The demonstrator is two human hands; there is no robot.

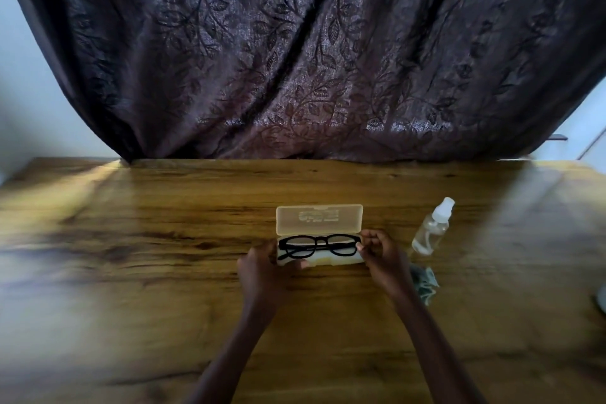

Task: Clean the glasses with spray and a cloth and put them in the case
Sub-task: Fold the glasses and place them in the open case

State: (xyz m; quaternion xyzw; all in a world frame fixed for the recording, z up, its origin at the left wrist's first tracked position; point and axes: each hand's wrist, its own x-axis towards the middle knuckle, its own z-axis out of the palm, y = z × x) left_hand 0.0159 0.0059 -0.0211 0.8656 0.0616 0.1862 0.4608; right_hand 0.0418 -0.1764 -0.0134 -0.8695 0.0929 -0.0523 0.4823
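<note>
Black-framed glasses (319, 245) lie folded in the tray of a pale translucent case (319, 219), whose lid stands up behind them. My left hand (267, 267) grips the left end of the case, with fingers at the left side of the glasses. My right hand (382, 252) pinches the right end of the glasses at the case's right edge. A clear spray bottle (433, 227) with a white cap stands to the right of the case. A grey-green cloth (424, 284) lies crumpled on the table, partly hidden behind my right forearm.
Everything rests on a wide wooden table (147, 256). A dark leaf-patterned curtain (295, 59) hangs behind its far edge. A pale object (600, 300) shows at the right border of the view.
</note>
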